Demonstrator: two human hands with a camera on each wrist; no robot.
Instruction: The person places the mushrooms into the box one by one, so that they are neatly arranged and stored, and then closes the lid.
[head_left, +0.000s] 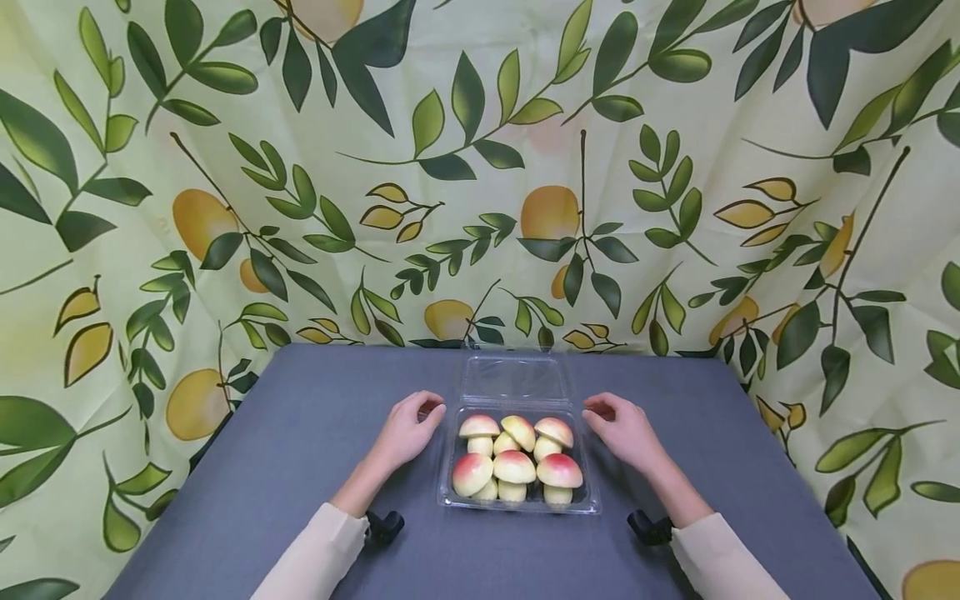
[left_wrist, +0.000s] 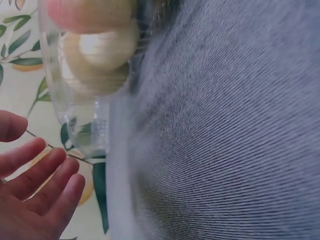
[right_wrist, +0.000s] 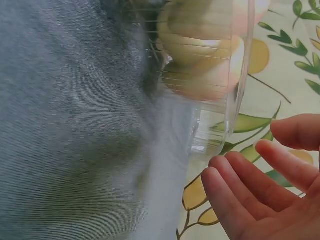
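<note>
A clear plastic clamshell box [head_left: 444, 492] lies on the table with its lid [head_left: 514, 377] folded back toward the wall. Inside sit several mushroom-shaped buns [head_left: 514, 468], with red-tinted cream caps on pale stems, in two rows. My left hand [head_left: 411, 427] is just left of the box near the hinge, fingers loosely bent and holding nothing. On the opposite side, my right hand [head_left: 624, 428] hovers by the box's right edge, likewise holding nothing. Both wrist views show relaxed fingers [left_wrist: 52, 172] close to the clear wall of the box, with buns visible through it.
A grey-blue cloth covers the table [head_left: 330, 392]. Behind it and at both sides hangs a cream curtain [head_left: 480, 200] printed with leaves and orange fruit. Dark wrist-camera mounts [head_left: 386, 527] sit under both forearms, by the light sleeves [head_left: 322, 546].
</note>
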